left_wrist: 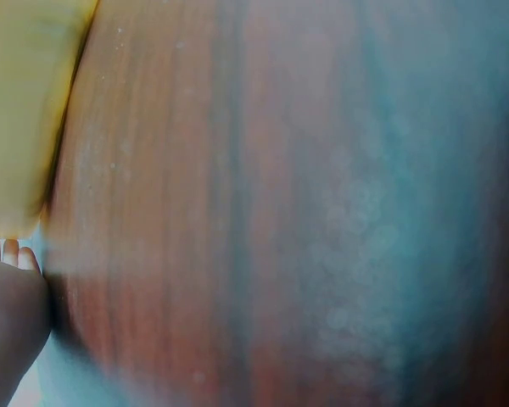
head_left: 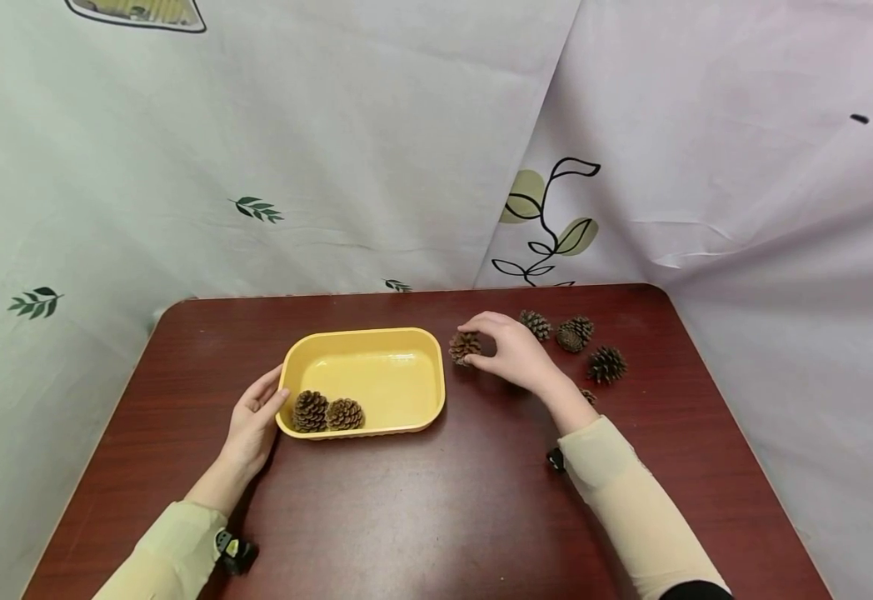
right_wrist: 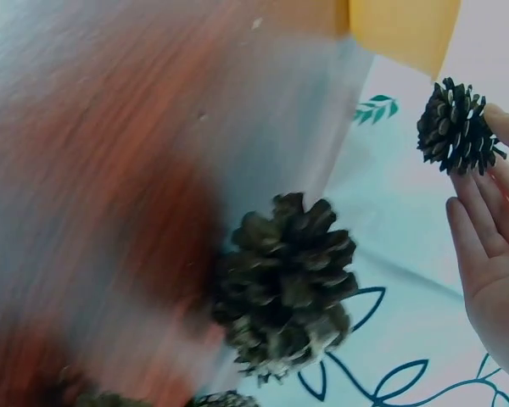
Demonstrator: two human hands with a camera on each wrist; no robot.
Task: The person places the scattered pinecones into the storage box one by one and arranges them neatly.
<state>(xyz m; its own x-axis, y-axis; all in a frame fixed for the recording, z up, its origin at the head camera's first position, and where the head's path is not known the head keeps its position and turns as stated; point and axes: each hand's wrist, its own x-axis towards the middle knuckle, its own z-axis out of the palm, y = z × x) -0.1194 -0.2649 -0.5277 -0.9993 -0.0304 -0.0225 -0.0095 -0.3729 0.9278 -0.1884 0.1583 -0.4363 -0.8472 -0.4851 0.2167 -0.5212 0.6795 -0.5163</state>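
In the head view, my right hand [head_left: 515, 352] pinches a brown pine cone [head_left: 464, 347] between thumb and fingers, just off the right end of a yellow tray [head_left: 376, 336]. The right wrist view also has this pine cone [right_wrist: 458, 127] in the fingers, with part of the yellow tray [right_wrist: 405, 34] beyond. At the tray's left end, my left hand [head_left: 251, 423] grips the rim, thumb over the edge. Two pine cones, a larger one [head_left: 310, 411] and a smaller one [head_left: 345, 414], lie in the tray's near left corner. The left wrist view is blurred, showing little of the hand [left_wrist: 13, 314].
Right of my right hand, several loose pine cones lie on the dark red table [head_left: 406, 517], among them one at the far side [head_left: 535, 325] and one farther right [head_left: 606, 365]. Another [head_left: 588, 397] is partly hidden by my wrist. A white patterned cloth [head_left: 331, 167] hangs behind the table.
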